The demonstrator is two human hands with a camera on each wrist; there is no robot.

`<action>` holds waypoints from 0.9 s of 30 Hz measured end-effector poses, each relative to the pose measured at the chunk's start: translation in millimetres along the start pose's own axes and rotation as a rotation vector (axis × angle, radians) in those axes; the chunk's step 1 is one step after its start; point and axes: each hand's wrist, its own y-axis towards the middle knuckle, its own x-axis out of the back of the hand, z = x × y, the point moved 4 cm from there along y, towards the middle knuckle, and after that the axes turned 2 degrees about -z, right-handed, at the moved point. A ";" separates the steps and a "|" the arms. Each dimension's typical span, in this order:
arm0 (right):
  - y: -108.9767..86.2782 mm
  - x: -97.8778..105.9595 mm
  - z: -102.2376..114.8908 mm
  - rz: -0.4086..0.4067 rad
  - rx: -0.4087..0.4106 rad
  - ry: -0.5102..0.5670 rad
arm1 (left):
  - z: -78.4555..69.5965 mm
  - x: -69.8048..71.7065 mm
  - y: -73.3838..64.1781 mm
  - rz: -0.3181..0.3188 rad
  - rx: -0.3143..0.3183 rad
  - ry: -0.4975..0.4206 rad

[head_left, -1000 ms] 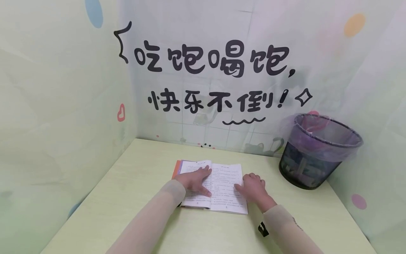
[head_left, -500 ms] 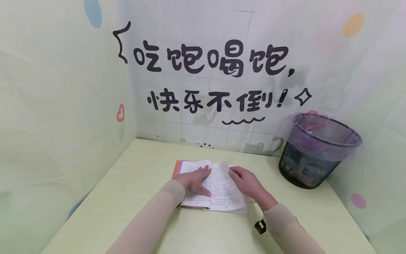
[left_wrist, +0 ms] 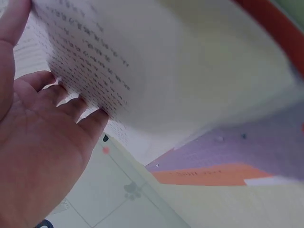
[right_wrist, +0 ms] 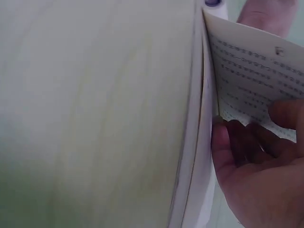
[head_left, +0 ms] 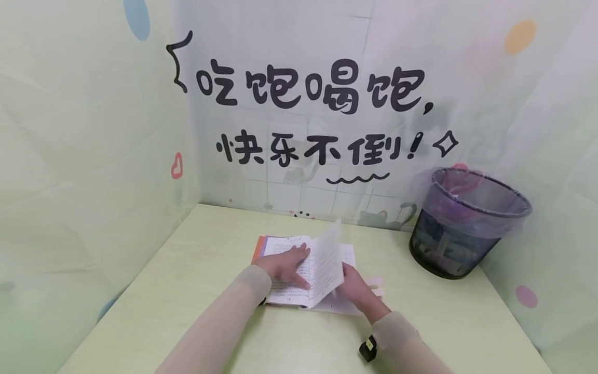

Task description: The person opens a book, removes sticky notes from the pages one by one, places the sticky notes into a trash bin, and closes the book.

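An open book (head_left: 285,291) with printed pages lies on the table, its orange and purple cover showing at the left edge. My left hand (head_left: 286,266) rests on the left page with the thumb and fingers spread. One lifted page (head_left: 327,267) stands steeply tilted near the middle of the book. Behind it and to its right is my right hand (head_left: 357,286), whose fingertips the page hides in the head view. The right wrist view has the loosely bent fingers (right_wrist: 223,142) and the thumb on one side of the page, against or very near the print.
A dark bin (head_left: 448,244) lined with a purple bag (head_left: 434,200) stands at the table's back right. Printed wall sheets (head_left: 308,119) enclose the table (head_left: 224,234) at the back and both sides. A pinkish sheet or flap (head_left: 376,284) shows beyond the book's right edge.
The right hand has moved from the book's right edge inward to the left, and a page has risen from flat to steeply tilted. The left hand has stayed in place.
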 end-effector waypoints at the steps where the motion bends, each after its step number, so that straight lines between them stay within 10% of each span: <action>1: -1.0 -2.9 -1.5 0.014 0.006 -0.028 | -1.1 0.8 -1.0 -0.004 -0.004 0.000; 9: 2.1 -21.7 2.9 0.181 0.224 -0.246 | 7.5 9.4 -9.0 -0.051 -0.044 0.003; 27: 0.2 -39.7 14.4 0.185 0.060 -0.620 | 87.5 37.4 -47.8 -0.071 0.079 -0.003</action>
